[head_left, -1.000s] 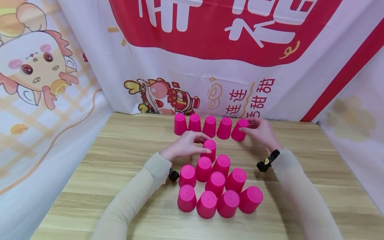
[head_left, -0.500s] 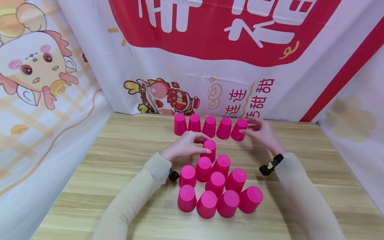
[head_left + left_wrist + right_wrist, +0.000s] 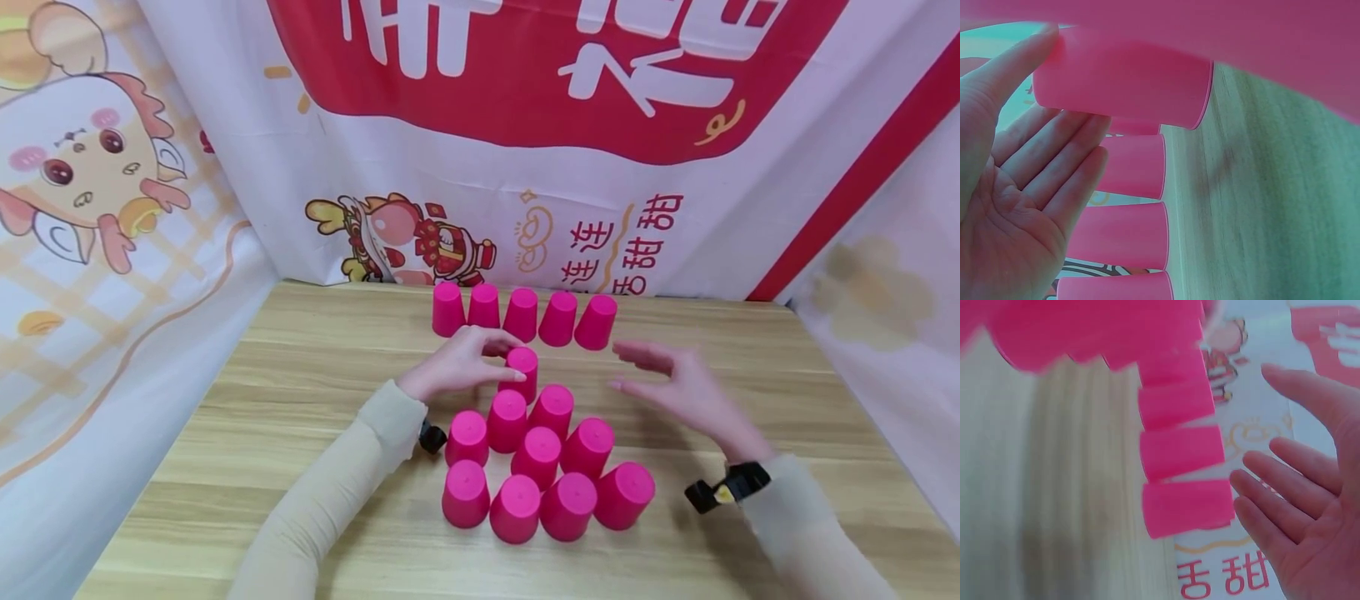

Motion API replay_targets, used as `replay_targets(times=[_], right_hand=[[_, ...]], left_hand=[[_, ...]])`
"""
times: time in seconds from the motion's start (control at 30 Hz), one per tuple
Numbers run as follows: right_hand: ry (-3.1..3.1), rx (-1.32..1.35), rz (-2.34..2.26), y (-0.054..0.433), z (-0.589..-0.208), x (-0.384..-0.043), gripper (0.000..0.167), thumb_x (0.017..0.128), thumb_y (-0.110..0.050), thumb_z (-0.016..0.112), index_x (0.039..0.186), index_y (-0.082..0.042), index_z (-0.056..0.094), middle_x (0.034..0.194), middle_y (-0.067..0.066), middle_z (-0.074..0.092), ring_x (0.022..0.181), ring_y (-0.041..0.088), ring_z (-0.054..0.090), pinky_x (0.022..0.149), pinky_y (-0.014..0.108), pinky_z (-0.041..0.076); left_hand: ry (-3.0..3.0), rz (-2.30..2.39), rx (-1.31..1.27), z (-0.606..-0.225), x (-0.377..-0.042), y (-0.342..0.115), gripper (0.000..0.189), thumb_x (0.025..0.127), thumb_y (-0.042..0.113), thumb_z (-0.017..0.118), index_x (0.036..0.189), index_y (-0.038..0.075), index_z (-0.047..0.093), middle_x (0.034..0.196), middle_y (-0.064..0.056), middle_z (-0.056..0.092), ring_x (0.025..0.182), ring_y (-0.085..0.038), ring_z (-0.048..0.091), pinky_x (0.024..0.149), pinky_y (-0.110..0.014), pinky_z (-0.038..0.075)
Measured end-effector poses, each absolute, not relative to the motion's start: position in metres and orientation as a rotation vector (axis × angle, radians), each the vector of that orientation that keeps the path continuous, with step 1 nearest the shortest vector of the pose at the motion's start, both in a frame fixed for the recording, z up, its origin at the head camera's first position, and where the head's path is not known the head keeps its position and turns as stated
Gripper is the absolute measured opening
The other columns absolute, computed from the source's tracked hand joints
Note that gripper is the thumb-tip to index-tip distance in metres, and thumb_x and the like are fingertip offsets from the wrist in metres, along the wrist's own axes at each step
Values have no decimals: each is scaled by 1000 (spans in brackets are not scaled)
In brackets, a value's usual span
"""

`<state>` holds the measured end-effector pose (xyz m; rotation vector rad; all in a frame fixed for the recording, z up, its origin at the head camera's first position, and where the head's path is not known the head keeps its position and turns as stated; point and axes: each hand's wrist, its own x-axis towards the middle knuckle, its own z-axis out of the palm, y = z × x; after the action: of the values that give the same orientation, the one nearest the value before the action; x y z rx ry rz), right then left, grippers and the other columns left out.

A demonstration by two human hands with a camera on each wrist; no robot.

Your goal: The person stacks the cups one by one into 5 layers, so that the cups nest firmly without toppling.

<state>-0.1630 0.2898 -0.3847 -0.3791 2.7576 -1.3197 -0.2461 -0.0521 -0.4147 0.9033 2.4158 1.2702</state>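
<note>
My left hand (image 3: 459,363) holds an upside-down pink cup (image 3: 522,373), thumb on its near side and fingers behind. In the left wrist view, thumb and fingers (image 3: 1060,144) touch that cup's side. Right of the back row, my right hand (image 3: 686,392) is in the air with its fingers extended, holding nothing. Nearest to it is the rightmost pink cup (image 3: 597,323) of that row, apart from the fingers. In the right wrist view the open palm (image 3: 1319,550) faces the row's end cup (image 3: 1188,506).
Several more upside-down pink cups (image 3: 537,457) stand in slanting rows in front of the left hand, the nearest row (image 3: 515,508) towards me. The back row (image 3: 521,315) stands near the table's far edge, before a printed cloth (image 3: 420,142). All stand on a wooden table (image 3: 300,367).
My right hand has let go of the back row's rightmost cup and moved right and towards me. The left hand stays at its cup.
</note>
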Motion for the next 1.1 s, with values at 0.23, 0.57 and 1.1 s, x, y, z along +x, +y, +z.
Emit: replay_targets(times=[0.23, 0.57, 1.1], right_hand=[[2627, -490, -1339, 276, -394, -125, 59, 81, -41, 87, 133, -22, 68, 128, -2, 68, 123, 31, 60, 100, 62, 46], [2491, -460, -1396, 265, -413, -115, 57, 78, -32, 90, 129, -18, 71, 117, -4, 71, 112, 26, 63, 95, 58, 50], [2486, -446, -1386, 264, -418, -116, 52, 81, -33, 89, 127, -14, 72, 110, -6, 73, 107, 23, 65, 95, 55, 50]], left_hand=[[2416, 1261, 921, -414, -247, -53, 50, 87, 40, 83, 130, 19, 69, 119, 12, 68, 113, -8, 62, 101, -37, 50], [2421, 1244, 922, -415, -247, -53, 53, 87, 41, 82, 132, 18, 68, 120, 12, 68, 114, -8, 61, 101, -37, 50], [2635, 1309, 934, -393, -250, -74, 51, 88, 42, 81, 130, 15, 69, 118, 7, 69, 109, -10, 63, 97, -37, 52]])
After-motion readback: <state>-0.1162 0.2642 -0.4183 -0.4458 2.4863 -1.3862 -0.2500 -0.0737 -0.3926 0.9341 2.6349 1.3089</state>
